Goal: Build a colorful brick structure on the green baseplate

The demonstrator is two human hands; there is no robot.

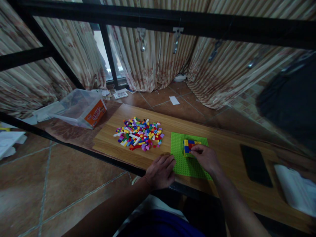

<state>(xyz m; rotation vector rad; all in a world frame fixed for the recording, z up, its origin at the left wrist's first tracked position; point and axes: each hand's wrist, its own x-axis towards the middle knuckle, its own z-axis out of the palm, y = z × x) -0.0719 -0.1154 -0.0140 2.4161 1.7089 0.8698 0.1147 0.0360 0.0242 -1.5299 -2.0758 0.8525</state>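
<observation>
A green baseplate (184,164) lies on the wooden table (222,141). On it stands a small block of yellow, blue and red bricks (189,145). My right hand (206,158) rests on the plate with its fingers pinched against the right side of that block. My left hand (161,171) lies flat with curled fingers on the table, touching the plate's left edge and holding nothing that I can see. A pile of loose coloured bricks (140,133) sits to the left of the plate.
A clear plastic tub (80,108) with an orange label lies at the table's far left. A black phone (255,164) and a white sheet (296,189) lie to the right. Black frame bars (172,21) cross above, curtains hang behind.
</observation>
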